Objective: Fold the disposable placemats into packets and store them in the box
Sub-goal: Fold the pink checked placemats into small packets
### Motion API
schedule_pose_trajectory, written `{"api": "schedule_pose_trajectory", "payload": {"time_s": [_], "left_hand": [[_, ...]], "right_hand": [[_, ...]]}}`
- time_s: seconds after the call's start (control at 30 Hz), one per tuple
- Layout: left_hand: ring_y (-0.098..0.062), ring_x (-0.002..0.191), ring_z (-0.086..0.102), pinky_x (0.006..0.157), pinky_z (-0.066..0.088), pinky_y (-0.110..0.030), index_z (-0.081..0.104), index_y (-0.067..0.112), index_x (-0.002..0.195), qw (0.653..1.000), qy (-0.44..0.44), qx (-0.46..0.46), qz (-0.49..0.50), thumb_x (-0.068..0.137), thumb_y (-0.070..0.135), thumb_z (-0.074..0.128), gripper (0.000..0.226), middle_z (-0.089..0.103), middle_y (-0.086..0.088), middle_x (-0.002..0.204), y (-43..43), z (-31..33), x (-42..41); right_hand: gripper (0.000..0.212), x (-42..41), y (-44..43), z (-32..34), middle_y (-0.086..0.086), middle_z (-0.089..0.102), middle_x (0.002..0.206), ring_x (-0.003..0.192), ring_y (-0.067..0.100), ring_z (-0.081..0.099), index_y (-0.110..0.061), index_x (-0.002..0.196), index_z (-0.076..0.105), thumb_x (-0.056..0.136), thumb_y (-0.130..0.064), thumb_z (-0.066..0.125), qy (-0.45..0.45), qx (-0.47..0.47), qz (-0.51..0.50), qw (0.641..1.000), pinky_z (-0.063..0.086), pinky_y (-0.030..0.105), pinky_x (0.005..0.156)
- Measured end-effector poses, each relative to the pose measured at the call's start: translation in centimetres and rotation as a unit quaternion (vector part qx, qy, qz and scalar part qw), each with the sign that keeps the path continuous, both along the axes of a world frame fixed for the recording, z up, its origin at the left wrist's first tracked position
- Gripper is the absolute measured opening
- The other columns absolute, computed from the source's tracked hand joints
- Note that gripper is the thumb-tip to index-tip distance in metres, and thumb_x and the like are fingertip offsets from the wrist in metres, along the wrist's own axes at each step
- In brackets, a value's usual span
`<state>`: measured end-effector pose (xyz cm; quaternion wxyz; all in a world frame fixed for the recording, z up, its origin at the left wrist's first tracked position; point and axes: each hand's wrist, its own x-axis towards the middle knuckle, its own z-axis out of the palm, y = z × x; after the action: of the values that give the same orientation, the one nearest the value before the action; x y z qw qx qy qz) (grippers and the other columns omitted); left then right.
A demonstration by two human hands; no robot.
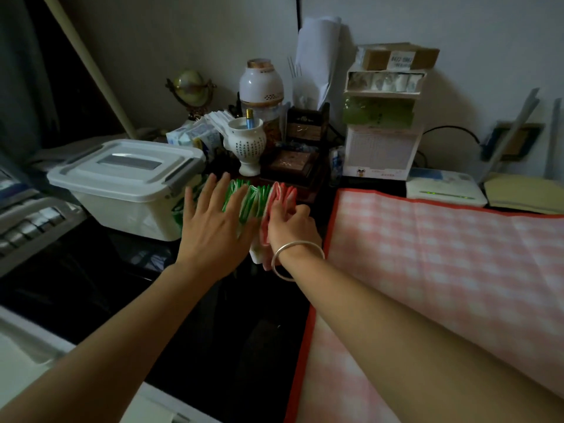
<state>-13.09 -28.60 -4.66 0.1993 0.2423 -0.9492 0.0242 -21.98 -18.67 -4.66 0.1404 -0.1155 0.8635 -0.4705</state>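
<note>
Leftmost, the white box (128, 190) stands on the dark tabletop (91, 270) with its lid on. Just beside the box's right end, the left hand (210, 227) lies palm down with its fingers straight and spread, gripping nothing. The fingertips rest against the left end of a row of folded packets standing on edge. The green-edged packets (248, 203) form the left and middle of the row, and the red-edged packets (282, 193) form its right end. The right hand (290, 224) has its fingers curled round the red-edged packets, grasping them. A silver bangle (296, 259) sits on the right wrist. Farther right, an unfolded pink checked placemat (442, 254) with a red border lies flat, and the right forearm crosses over it.
</note>
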Motion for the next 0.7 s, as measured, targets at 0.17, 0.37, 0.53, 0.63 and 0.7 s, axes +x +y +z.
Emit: {"api": "schedule_pose_trajectory", "payload": {"time_s": [0.17,0.37,0.53,0.63,0.7], "left_hand": [[-0.027,0.151,0.004,0.118,-0.001,-0.059,0.015,0.045,0.152,0.992,-0.067,0.101,0.042,0.085,0.074,0.008,0.073,0.007,-0.005,0.164,-1.5,-1.7,0.3],[-0.028,0.139,0.036,0.113,0.018,-0.061,0.048,0.035,0.14,0.997,0.012,0.055,0.053,0.099,0.052,0.035,0.047,0.045,-0.004,0.149,-1.2,-2.0,-0.1],[-0.031,0.116,0.059,0.1,0.038,-0.063,0.067,0.023,0.118,0.994,0.097,0.049,0.032,0.096,0.031,0.055,0.027,0.065,-0.003,0.125,-2.0,-2.4,-0.1],[-0.028,0.115,0.06,0.1,0.039,-0.061,0.068,0.022,0.116,0.993,0.107,0.037,0.025,0.098,0.034,0.047,0.03,0.067,-0.002,0.124,-2.1,-2.7,-0.1],[-0.025,0.119,0.059,0.103,0.036,-0.06,0.067,0.023,0.117,0.992,0.113,0.05,0.021,0.098,0.046,0.029,0.049,0.065,-0.001,0.126,-1.9,-2.6,-0.1]], "right_hand": [[0.053,-1.0,-1.2,-0.1,0.013,0.052,0.13,0.117,0.034,0.053,-0.013,0.128,0.05,0.095,-0.053,0.038,0.021,0.037,0.021,0.999,0.04,0.036,0.092],[0.051,-3.0,-3.0,0.1,0.011,0.064,0.116,0.108,0.032,0.06,-0.013,0.113,0.062,0.09,-0.056,0.045,0.021,0.08,0.053,0.995,0.042,0.031,0.08],[0.059,-2.5,-5.2,-0.6,0.012,0.065,0.11,0.103,0.033,0.061,-0.013,0.107,0.063,0.088,-0.064,0.04,0.0,0.057,0.052,0.997,0.045,0.033,0.082],[0.064,-2.1,-5.6,-0.9,0.011,0.064,0.111,0.103,0.033,0.06,-0.016,0.109,0.062,0.085,-0.07,0.037,-0.015,0.037,0.029,0.999,0.046,0.037,0.086],[0.064,-1.9,-6.0,-1.0,0.01,0.065,0.108,0.102,0.033,0.061,-0.016,0.107,0.064,0.083,-0.071,0.041,-0.047,0.011,0.026,0.999,0.049,0.037,0.087]]}}
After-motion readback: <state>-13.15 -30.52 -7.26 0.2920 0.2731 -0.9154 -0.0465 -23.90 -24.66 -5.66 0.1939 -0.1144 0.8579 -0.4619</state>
